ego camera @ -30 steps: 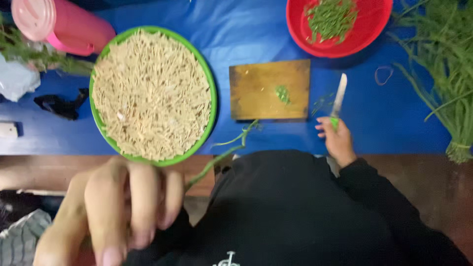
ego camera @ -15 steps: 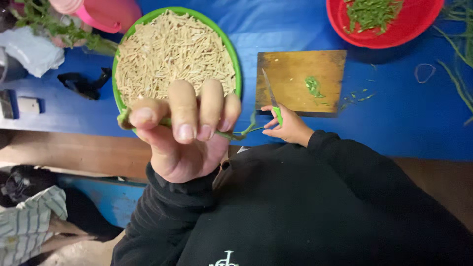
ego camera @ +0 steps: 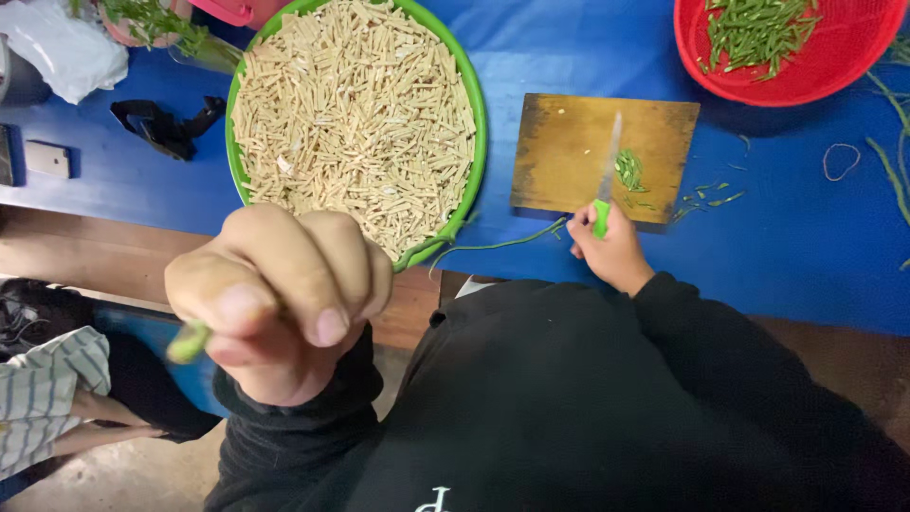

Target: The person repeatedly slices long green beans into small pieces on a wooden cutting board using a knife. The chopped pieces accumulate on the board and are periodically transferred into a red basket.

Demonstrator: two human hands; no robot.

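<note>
Left hand raised near camera, clenched round green bean stalk, pulling it taut; right hand grips green-handled knife, blade over wooden cutting board, ready for chopping.

green basin of beige sticks, red basket

**Blue table carrying bowls and a board**

A blue-covered table is bearing a green bowl of pale sticks, a wooden cutting board, a red basket, a black strap, a rubber band and scattered green bean pieces.
</note>
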